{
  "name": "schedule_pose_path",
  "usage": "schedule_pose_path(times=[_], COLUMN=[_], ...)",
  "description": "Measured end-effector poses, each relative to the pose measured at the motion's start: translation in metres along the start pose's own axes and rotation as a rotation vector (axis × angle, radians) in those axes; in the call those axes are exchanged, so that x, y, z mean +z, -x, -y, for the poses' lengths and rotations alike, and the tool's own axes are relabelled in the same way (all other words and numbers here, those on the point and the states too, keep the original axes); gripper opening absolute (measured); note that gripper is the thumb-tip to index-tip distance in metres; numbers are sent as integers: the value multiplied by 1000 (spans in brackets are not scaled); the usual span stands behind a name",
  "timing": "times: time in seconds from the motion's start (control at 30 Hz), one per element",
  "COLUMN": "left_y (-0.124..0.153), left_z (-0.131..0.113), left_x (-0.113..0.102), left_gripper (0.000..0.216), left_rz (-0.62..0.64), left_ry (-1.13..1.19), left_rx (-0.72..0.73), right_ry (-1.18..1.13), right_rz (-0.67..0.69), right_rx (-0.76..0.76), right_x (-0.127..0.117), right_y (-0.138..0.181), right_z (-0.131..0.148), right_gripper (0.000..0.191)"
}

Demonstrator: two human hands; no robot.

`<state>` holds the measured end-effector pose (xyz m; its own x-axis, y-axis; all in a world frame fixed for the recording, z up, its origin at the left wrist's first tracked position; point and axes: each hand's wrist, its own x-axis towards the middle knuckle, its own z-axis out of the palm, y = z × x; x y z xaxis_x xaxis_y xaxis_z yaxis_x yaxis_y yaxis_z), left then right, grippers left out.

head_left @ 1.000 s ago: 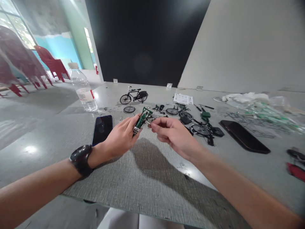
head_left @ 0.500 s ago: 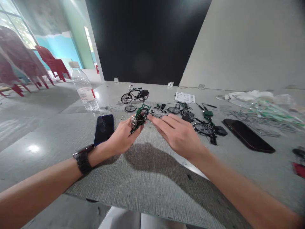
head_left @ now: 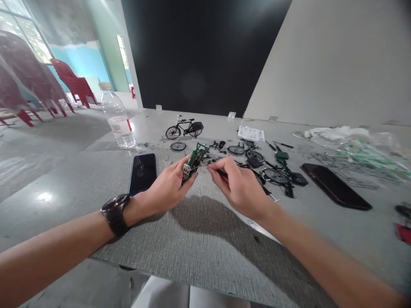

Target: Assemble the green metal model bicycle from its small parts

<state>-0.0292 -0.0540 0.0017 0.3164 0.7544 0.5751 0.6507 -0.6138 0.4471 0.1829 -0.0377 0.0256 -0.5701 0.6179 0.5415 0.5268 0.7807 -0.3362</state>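
Observation:
My left hand [head_left: 171, 184] is closed around a green model bicycle frame [head_left: 196, 156], tilted, with a dark wheel and a silver rack near the thumb. Just to its right, my right hand [head_left: 242, 184] pinches thumb and forefinger together. Whatever those fingertips hold is too small or hidden to name. Beyond the hands stands an assembled black model bicycle [head_left: 185, 128]. A loose wheel [head_left: 178, 146] lies in front of it. Behind and beside my right hand are more bicycle parts, including a second wheel [head_left: 236, 150] and a black and green partial bicycle [head_left: 278, 174].
A phone [head_left: 142, 173] lies left of my left hand, with a water bottle [head_left: 119, 124] behind it. To the right are a black case [head_left: 335, 186], plastic bags with parts [head_left: 362, 147], and printed sheets [head_left: 251, 133]. A dark panel [head_left: 202, 55] rises at the back.
My right hand has drawn slightly away from the bicycle frame, and its fingers have curled from extended to a pinch. My left hand keeps its grip on the frame.

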Motion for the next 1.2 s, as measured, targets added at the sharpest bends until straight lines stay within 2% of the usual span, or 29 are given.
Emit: schedule_pose_path(times=[0.23,0.43,0.63,0.7,0.77,0.93,1.03,1.1,1.2], left_y=[0,0,-1,-2,-2,-3,-3,-3,-5], left_z=[6,12,19,20,19,13,14,17,23], left_x=[2,2,1,1,1,2,1,-1,-4], left_gripper=[39,42,50,52,52,46,45,48,54], left_rz=[-31,-79,-124,-119,-105,-91,-52,-46,-28], left_ry=[-68,-145,-279,-314,-319,-249,-223,-215,-212], left_rx=[89,191,309,317,295,195,158,144,123], right_ry=[-431,-935,-1127,-1108,-985,-405,-227,-215,-292], right_rz=[-67,46,110,120,84,-21,-11,-38,-140], right_rx=[245,498,647,644,597,269,123,124,242], right_x=[2,2,-1,0,2,3,-1,-2,-3], right_y=[-4,-8,-12,-12,-12,-8,-7,-7,-8], right_z=[10,13,19,17,14,4,-4,-12,-25], right_gripper=[19,27,29,29,28,17,14,17,22])
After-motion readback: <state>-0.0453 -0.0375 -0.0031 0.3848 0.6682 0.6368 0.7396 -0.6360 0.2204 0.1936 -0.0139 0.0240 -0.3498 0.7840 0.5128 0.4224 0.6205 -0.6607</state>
